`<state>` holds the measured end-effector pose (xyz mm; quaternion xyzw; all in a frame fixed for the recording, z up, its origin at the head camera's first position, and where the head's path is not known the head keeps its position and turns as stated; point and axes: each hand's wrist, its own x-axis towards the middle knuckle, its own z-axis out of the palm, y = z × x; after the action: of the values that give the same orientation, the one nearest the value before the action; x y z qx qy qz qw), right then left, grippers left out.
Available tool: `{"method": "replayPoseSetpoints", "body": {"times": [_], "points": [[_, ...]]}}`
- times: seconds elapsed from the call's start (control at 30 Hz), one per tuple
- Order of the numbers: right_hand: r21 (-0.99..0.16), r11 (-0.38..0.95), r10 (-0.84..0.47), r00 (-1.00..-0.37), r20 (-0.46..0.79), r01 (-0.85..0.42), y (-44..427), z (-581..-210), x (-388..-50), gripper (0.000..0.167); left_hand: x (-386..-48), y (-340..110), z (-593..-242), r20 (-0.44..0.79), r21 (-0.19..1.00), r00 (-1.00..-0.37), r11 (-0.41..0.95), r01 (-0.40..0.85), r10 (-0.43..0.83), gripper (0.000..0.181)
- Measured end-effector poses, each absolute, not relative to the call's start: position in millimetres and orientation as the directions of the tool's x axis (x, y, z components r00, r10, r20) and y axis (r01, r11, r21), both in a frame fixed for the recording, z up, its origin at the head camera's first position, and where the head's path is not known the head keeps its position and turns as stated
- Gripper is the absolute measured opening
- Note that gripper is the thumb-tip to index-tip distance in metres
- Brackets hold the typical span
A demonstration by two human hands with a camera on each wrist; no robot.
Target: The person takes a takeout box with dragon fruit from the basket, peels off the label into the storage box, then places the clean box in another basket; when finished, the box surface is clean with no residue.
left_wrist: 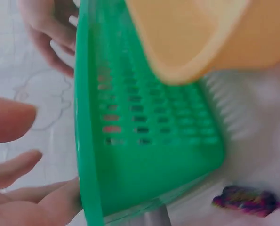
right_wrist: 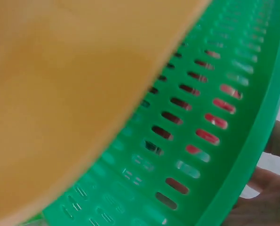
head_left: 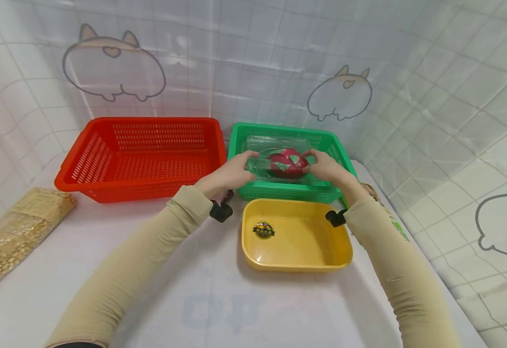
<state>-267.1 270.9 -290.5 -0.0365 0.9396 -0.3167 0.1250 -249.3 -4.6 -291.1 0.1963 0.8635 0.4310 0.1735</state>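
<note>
A clear plastic box (head_left: 259, 145) lies in the green basket (head_left: 288, 191), with glossy magenta, fruit-like contents (head_left: 285, 162) whose kind I cannot tell. At the box's left end is my left hand (head_left: 232, 172), its thumb and fingers spread apart. My right hand (head_left: 325, 166) reaches over the basket's right part, fingertips at the box's right end and lightly bent. In the left wrist view, the left hand's fingers (left_wrist: 60, 200) are by the green rim, a gap between thumb and fingers. The right hand's fingers (right_wrist: 267, 181) show past the rim in the right wrist view.
A yellow tub (head_left: 296, 237) with a dark label stands in front of the green basket. Left of that basket is a red basket (head_left: 149, 166). A bag of pale grains or nuts (head_left: 24, 224) lies far left. A small dark, colourful wrapped thing (left_wrist: 248, 200) lies near the green basket.
</note>
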Motion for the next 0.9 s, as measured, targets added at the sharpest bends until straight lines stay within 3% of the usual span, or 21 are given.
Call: {"method": "replayPoseSetpoints", "body": {"times": [0.3, 0.63, 0.9], "points": [[-0.553, 0.828, -0.187, -0.976, -0.112, -0.095, 272.9, -296.4, -242.4, 0.054, -217.6, -18.0, -304.7, 0.009, 0.847, -0.89, 0.47, 0.25, 0.456, 0.054], [-0.527, 0.817, -0.258, -0.966, 0.027, -0.234, 273.9, -298.2, -206.4, 0.055, -187.4, -44.8, -316.7, 0.099, 0.862, -0.877, 0.4, 0.312, 0.471, 0.049], [-0.539, 0.804, -0.255, -0.964, 0.069, -0.251, 277.2, -296.6, -172.6, 0.053, -154.0, -79.4, -323.5, 0.149, 0.815, -0.867, 0.438, 0.38, 0.476, 0.049]]}}
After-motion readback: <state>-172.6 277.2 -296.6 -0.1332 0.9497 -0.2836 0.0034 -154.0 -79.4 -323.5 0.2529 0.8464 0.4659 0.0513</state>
